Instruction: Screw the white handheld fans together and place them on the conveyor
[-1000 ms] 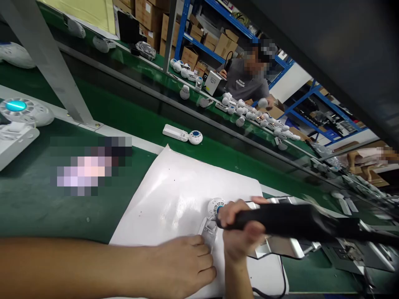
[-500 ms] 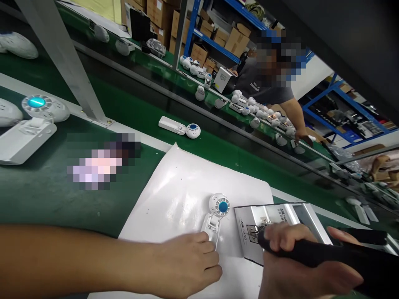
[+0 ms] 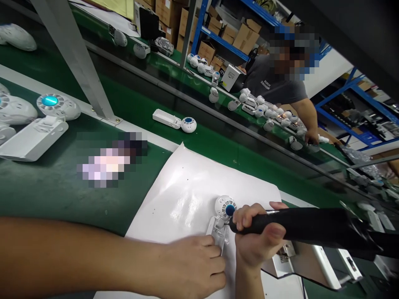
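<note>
A small white fan device (image 3: 222, 216) with a blue centre lies on a white sheet (image 3: 187, 187) on the green bench. My left hand (image 3: 193, 265) rests on the sheet and pins the device's lower white body with its fingertips. My right hand (image 3: 258, 241) is closed around a long black electric screwdriver (image 3: 305, 226), whose tip sits at the device just below the round fan head. The exact contact point of the tip is hidden by my fingers.
A silver screw tray (image 3: 308, 259) lies under the screwdriver at the right. Another white fan (image 3: 174, 121) lies on the conveyor belt; more white fans (image 3: 34, 124) sit at the left. A person (image 3: 280, 87) works across the line with several white parts. A metal post (image 3: 77, 62) rises left.
My right hand brought the screwdriver from the silver tray back left to the fan device. My left hand stayed on the device. The view shifted slightly.
</note>
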`<state>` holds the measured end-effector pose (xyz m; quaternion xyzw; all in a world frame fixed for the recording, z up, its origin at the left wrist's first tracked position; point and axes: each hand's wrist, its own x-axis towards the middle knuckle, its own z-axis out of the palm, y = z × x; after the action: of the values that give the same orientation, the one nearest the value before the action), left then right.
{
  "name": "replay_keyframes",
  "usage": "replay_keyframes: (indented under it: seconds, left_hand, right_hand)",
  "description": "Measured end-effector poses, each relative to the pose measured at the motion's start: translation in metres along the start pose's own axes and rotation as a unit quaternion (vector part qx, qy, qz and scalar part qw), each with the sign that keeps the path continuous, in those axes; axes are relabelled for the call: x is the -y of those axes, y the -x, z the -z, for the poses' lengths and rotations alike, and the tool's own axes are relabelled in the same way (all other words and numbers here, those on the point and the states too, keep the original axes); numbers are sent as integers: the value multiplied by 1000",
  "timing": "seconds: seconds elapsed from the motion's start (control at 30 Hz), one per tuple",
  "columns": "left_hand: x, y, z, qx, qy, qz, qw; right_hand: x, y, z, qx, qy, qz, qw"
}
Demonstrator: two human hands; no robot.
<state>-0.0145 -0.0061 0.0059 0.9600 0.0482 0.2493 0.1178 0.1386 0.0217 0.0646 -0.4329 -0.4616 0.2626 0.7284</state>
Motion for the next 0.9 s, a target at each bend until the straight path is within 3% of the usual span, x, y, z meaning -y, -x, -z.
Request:
replay_keyframes:
  seconds: [0.2,0.33,0.43,0.5,0.6,0.77,0.83,0.9]
  left_hand:
    - [1,0,1,5,-15,0,1000]
    - [-2,2,-10,22,-49,-4,999]
    - [1,1,-16,62,-79,18,995]
    - [16,-4,-9,108,-82,104,985]
    - [67,-17,23,126,-104,282,945]
    - [177,-35,106,77,-197,431,877]
    - [198,-36,130,76,-202,445,869]
    - [198,-35,141,70,-202,437,874]
  right_hand:
    - [-13,5,2,0,-28,-15,1000]
    - [-15,3,3,-8,-62,-1,998]
    - [-3,1,10,-44,-95,71,992]
    - [7,1,20,-82,-108,165,977]
    - [13,10,38,-114,-104,240,958]
    - [-7,36,38,-48,-137,167,975]
    - [-13,41,35,-43,-146,150,977]
    - [-14,38,39,-38,-152,138,978]
